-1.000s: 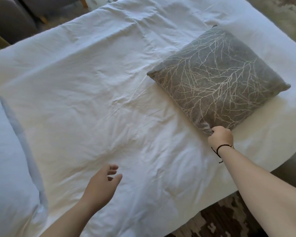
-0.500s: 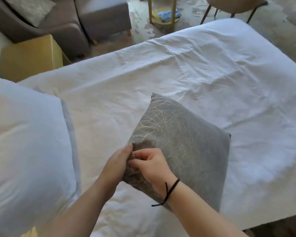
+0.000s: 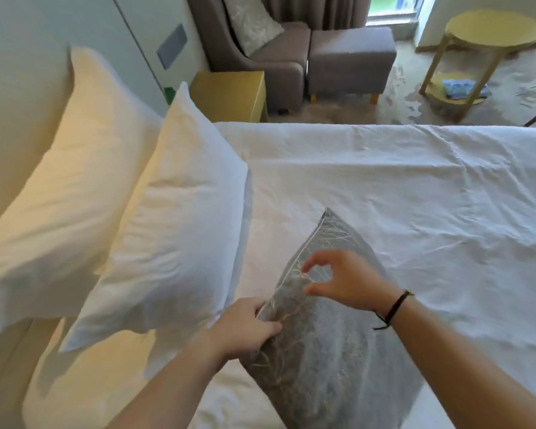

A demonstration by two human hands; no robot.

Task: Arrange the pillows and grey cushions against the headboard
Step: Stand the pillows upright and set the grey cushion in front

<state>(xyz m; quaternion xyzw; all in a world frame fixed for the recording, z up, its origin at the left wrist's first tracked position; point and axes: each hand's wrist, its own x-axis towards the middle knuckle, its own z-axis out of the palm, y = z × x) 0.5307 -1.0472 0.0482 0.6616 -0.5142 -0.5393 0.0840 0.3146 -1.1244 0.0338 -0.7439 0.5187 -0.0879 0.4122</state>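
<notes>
my left hand (image 3: 245, 328) grips the near edge of the grey cushion (image 3: 328, 345), which stands on edge on the bed (image 3: 415, 187) at 6 o'clock, just beside the front pillow (image 3: 180, 230). my right hand (image 3: 344, 281) hovers over it, fingers loosely curled, holding nothing. one grip alone may let the soft cushion flop flat, or knock the pillows leaning at 9 o'clock. half a second ago both hands pinched that edge; the right has let go.

You're in a bedroom, likely a hotel's: a white-sheeted bed (image 3: 384, 187) with stacked pillows (image 3: 174, 218), a grey armchair (image 3: 260, 54) with footstool (image 3: 350, 57), and a yellow side table (image 3: 492, 29).
</notes>
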